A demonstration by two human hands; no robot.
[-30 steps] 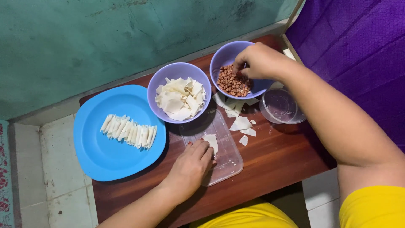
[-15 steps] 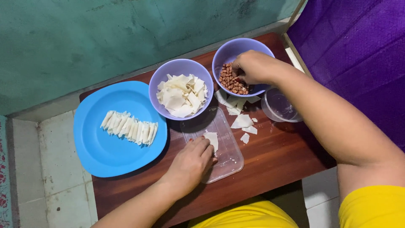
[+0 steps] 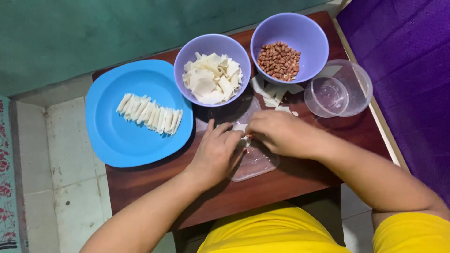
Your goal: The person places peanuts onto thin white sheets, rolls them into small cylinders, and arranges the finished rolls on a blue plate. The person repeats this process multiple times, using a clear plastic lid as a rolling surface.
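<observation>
My left hand point(image 3: 218, 152) and my right hand point(image 3: 276, 133) meet over a clear plastic lid point(image 3: 255, 164) on the wooden table point(image 3: 281, 187). Both pinch a small white pastry wrapper point(image 3: 241, 129) between their fingertips. Behind them a purple bowl point(image 3: 187, 58) holds cut white wrappers. A second purple bowl point(image 3: 309, 33) holds peanuts point(image 3: 280, 61). To the left, a blue plate point(image 3: 122, 140) carries a row of rolled white pieces point(image 3: 149, 114).
A clear plastic container point(image 3: 338, 89) stands at the right beside the peanut bowl. Loose wrapper scraps point(image 3: 269, 91) lie between the bowls. A green wall is behind, tiled floor point(image 3: 51, 154) left, purple cloth point(image 3: 408, 51) right.
My right hand has left the peanut bowl and come down to the lid, joining my left hand on the wrapper. The camera view has shifted closer.
</observation>
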